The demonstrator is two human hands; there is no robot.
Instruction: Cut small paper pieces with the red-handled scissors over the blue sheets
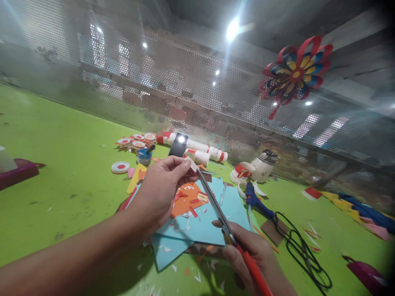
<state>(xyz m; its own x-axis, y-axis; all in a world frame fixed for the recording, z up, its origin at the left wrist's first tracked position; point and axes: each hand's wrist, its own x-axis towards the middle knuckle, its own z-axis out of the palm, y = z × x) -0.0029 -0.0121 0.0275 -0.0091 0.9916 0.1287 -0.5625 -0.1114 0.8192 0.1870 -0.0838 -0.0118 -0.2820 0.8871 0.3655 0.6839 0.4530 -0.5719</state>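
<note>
Green table point(55, 213), L hand point(159, 191) & R hand point(247, 246), scissors point(219, 214), white paper pc point(191, 163).

We see a perforated panel point(185, 78), full of round holes, behind the flat table; approx. centre, smooth blue sheets point(236, 205) overlap, w/ a smaller orange sheet point(181, 209) on top. Our L hand comes in from lower L, thumb & bent fingers pinched on the white paper pc, above the sheets' far part. Our R hand, lower R, wraps the scissors' red handles; long metal blades slant up & away, tips at the pc's edge; can't tell how far apart they are. Blue glue gun point(257, 203) lies R of the sheets, nr a looped black cable point(305, 258). Smallest: a yellowish pc point(203, 197) on the orange sheet, dark marks too tiny for us to read.
</note>
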